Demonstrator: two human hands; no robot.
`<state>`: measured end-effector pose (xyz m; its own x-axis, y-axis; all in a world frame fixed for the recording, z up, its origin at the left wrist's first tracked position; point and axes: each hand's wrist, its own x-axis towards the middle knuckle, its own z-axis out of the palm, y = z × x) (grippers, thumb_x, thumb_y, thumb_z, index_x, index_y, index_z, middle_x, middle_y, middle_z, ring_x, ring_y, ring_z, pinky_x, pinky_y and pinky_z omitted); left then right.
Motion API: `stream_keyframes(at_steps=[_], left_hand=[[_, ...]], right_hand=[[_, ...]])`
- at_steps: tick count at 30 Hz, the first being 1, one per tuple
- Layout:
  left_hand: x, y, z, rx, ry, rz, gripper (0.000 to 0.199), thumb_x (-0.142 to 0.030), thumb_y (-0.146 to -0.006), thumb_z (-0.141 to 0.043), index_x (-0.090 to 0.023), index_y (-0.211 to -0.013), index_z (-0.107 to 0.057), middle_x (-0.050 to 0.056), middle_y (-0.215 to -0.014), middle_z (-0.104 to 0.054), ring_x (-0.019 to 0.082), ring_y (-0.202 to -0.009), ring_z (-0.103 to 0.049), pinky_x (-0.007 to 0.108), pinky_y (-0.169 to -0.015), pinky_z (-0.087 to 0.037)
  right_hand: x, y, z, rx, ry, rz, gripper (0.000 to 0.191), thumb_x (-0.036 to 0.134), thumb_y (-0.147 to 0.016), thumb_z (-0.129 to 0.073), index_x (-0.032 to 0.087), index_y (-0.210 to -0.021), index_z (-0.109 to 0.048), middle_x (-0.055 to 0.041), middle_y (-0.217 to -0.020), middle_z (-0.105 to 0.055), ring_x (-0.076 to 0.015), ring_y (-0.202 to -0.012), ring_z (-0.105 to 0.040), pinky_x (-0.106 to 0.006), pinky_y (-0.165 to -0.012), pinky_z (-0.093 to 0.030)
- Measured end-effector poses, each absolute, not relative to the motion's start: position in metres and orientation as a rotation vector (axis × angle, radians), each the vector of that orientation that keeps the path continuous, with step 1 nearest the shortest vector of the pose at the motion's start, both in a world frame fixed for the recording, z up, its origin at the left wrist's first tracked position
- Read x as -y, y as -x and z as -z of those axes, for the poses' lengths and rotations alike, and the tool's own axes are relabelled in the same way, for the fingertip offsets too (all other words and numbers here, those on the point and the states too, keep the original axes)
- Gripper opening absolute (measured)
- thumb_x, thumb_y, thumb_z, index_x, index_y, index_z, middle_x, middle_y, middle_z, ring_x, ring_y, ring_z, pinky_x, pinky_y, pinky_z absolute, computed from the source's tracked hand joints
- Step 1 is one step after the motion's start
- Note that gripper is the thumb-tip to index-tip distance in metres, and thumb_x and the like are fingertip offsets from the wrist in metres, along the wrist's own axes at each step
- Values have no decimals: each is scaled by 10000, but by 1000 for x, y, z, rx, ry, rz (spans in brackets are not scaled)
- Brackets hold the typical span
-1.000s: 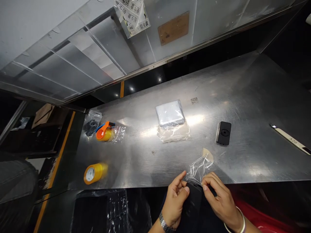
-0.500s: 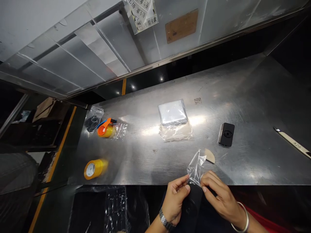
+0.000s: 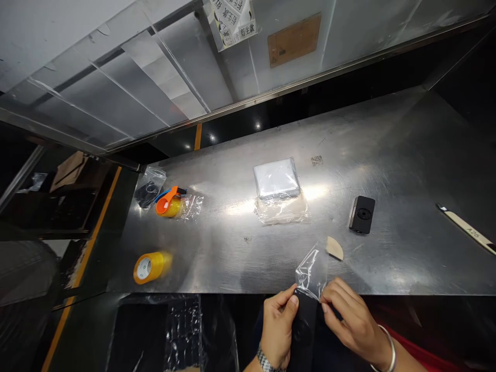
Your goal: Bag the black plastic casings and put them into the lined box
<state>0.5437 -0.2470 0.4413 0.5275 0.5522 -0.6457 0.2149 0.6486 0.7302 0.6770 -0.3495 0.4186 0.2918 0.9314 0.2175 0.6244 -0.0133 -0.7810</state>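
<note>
Close to the table's front edge, my left hand (image 3: 278, 323) grips a flat black device (image 3: 304, 328) with a faint round mark on its face. A clear plastic bag (image 3: 310, 268) stands up from the device's top end; how far it covers the device is hard to see. My right hand (image 3: 351, 318) pinches the bag's right edge between thumb and fingers. Beyond my right hand lies a cream wedge-shaped piece (image 3: 334, 248). A similar black device (image 3: 362, 214) with a ring on its face rests farther right on the table.
A stack of clear bags (image 3: 277, 179) sits mid-table. On the left are an orange tape dispenser (image 3: 168, 203), a yellow tape roll (image 3: 150, 267) and a bag with black items (image 3: 149, 188). A cream-handled tool (image 3: 469, 228) lies far right. Below the edge is a plastic-lined container (image 3: 170, 297).
My right hand has drawn the bag's edge slightly, and the bag's upper part now spreads wider and flatter. The device in my left hand has shifted slightly left and up.
</note>
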Motion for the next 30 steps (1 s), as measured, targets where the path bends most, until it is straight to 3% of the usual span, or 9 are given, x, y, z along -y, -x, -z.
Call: stream_keyframes(at_steps=[12,17,19,25,30], left_hand=[[253,-538,-438,-1094,-785,-281,295,-316,-723,-641,-133,-952,-668,126,-1011,-667,237,-982,-582,354,-924,-400],[252,-537,-433,-1143,-694,-324,183,-280,-705,-667,-145,-828,-658,40,-765,-669,120,-715,-583,246,-725,-437],[251,-536,-430,-1140,-663,-334,163,-266,-705,-669,-143,-810,-652,21,-723,-649,99,-685,-563,231,-714,-425],[248,-538,-428,-1055,-540,-307,135,-242,-746,-628,-143,-833,-657,44,-770,-664,132,-768,-593,269,-786,-423],[246,-541,-429,-933,-450,-246,168,-229,-760,-607,-136,-881,-678,82,-835,-686,183,-849,-612,312,-834,-428]], right_hand=[[355,-660,-409,1511,1679,-253,143,63,-753,-453,175,-812,-518,-28,-644,-527,-158,-593,-461,-311,-546,-402],[357,-657,-407,1174,1711,-359,184,40,-793,-431,163,-915,-494,-45,-722,-533,-168,-674,-505,-326,-600,-441],[356,-657,-408,1070,1715,-367,181,51,-807,-431,162,-934,-496,-45,-736,-542,-165,-684,-518,-321,-608,-451],[349,-659,-415,1063,1702,-404,125,87,-801,-487,181,-870,-534,-33,-716,-572,-166,-673,-534,-316,-608,-456],[346,-666,-413,1041,1738,-636,166,145,-842,-467,205,-955,-572,-39,-803,-608,-165,-762,-561,-303,-678,-475]])
